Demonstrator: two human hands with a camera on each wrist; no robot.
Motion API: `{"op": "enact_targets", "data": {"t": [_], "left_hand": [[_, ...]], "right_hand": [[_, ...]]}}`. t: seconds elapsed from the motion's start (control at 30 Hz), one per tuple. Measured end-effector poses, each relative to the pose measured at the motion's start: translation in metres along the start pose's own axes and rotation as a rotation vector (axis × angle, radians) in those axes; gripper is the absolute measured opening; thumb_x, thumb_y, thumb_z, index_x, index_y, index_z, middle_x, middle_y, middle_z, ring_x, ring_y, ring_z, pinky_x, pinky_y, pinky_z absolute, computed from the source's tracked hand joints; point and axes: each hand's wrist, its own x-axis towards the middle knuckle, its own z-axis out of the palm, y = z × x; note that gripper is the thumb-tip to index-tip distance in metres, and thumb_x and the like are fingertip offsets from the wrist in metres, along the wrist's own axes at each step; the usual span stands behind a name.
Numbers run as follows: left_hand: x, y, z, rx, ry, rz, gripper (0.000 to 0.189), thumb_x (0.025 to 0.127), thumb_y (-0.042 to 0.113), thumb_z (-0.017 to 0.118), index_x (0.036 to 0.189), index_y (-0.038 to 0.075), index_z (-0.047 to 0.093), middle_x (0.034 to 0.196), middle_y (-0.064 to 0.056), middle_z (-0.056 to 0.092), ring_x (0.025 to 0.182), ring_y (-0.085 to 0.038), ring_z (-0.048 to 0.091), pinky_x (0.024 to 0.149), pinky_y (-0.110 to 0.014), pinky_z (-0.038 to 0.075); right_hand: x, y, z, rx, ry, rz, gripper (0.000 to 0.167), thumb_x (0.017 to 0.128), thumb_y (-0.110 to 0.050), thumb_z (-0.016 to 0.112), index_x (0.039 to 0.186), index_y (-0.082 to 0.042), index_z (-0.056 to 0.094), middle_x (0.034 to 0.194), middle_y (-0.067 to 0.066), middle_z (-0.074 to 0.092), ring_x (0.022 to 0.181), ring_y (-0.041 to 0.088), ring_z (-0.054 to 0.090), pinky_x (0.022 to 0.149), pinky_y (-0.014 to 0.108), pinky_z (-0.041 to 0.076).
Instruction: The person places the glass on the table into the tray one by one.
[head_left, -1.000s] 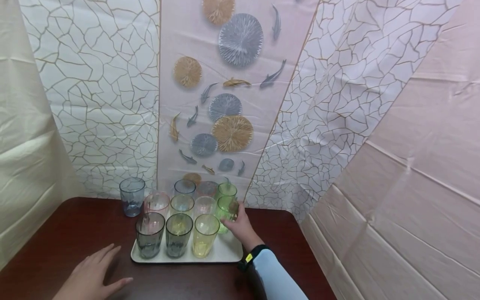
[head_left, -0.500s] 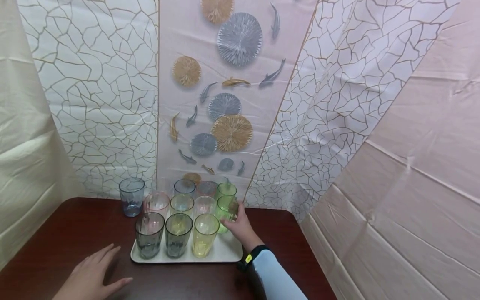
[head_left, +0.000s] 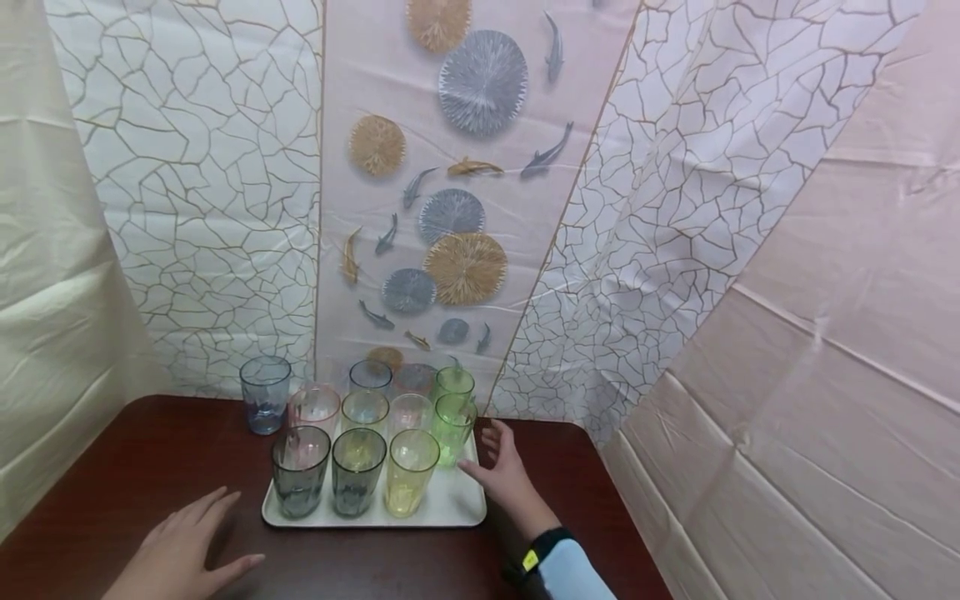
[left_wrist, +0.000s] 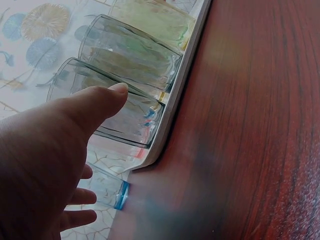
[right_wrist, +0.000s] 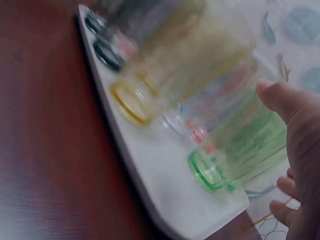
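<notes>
A white tray [head_left: 457,500] bears several clear tinted glasses in rows. My right hand [head_left: 510,479] is beside the near green glass [head_left: 452,429], its thumb and fingers spread and loosely bent, holding nothing. In the right wrist view that green glass [right_wrist: 240,150] stands upright on the tray, close to the thumb. My left hand [head_left: 176,546] lies to the left of the tray with fingers extended and thumb apart, touching no glass. Nearest to it are a dark grey glass [head_left: 300,479] and a second grey glass [head_left: 357,479]. A yellow glass [head_left: 408,483] completes the front row.
A blue glass [head_left: 265,400] stands on the dark red wooden table [head_left: 360,567], off the tray at its back left. Behind the front row are a pink-rimmed glass [head_left: 313,400] and a far green glass [head_left: 455,381]. Patterned cloth [head_left: 420,208] hangs along the table's back edge.
My right hand has let go of the near green glass and drawn back a little to the right. The glasses and my left hand have stayed in place.
</notes>
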Motion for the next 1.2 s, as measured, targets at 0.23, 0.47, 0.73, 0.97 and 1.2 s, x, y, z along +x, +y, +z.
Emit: {"op": "enact_targets", "data": {"t": [0.23,0.47,0.73,0.97,1.2], "left_hand": [[-0.002,0.001,-0.003,-0.003,0.050,0.038,0.106,0.080,0.074,0.088,0.145,-0.006,0.064,0.148,-0.035,0.060,0.132,-0.057,0.060,0.098,-0.080,0.050],[-0.001,0.004,-0.004,0.002,0.036,0.043,0.106,0.081,0.075,0.087,0.145,-0.006,0.064,0.148,-0.034,0.060,0.132,-0.057,0.060,0.098,-0.079,0.051],[-0.001,0.006,-0.003,-0.052,-0.075,0.007,0.107,0.084,0.078,0.082,0.146,-0.007,0.063,0.147,-0.036,0.060,0.133,-0.059,0.058,0.100,-0.078,0.051],[0.015,-0.009,-0.009,-0.333,-0.030,-0.085,0.066,0.104,0.046,0.079,0.141,-0.006,0.065,0.140,-0.035,0.064,0.129,-0.059,0.060,0.100,-0.076,0.052],[0.077,-0.058,-0.011,-0.477,0.065,-0.394,0.077,0.112,0.053,0.061,0.151,-0.013,0.048,0.146,-0.043,0.053,0.131,-0.061,0.055,0.100,-0.074,0.051]], "right_hand": [[-0.054,-0.016,-0.014,-0.049,-0.062,-0.108,0.091,0.099,-0.035,0.087,0.166,-0.002,0.036,0.160,0.026,0.053,0.150,0.045,0.051,0.124,0.063,0.042],[-0.101,-0.020,-0.009,-0.122,-0.093,-0.261,0.075,0.099,-0.032,0.087,0.161,-0.010,0.051,0.160,0.009,0.058,0.148,0.034,0.054,0.126,0.048,0.043],[-0.128,-0.010,0.003,-0.173,-0.095,-0.337,0.072,0.099,-0.037,0.087,0.161,-0.021,0.052,0.158,0.008,0.060,0.144,0.031,0.059,0.121,0.041,0.049],[-0.131,-0.007,0.008,-0.145,-0.062,-0.428,0.074,0.097,-0.030,0.090,0.160,-0.020,0.052,0.153,0.009,0.063,0.140,0.029,0.062,0.116,0.038,0.053],[-0.130,-0.010,0.008,-0.108,-0.054,-0.529,0.076,0.096,-0.019,0.091,0.161,-0.015,0.050,0.154,0.009,0.062,0.140,0.029,0.062,0.110,0.046,0.058]]}}
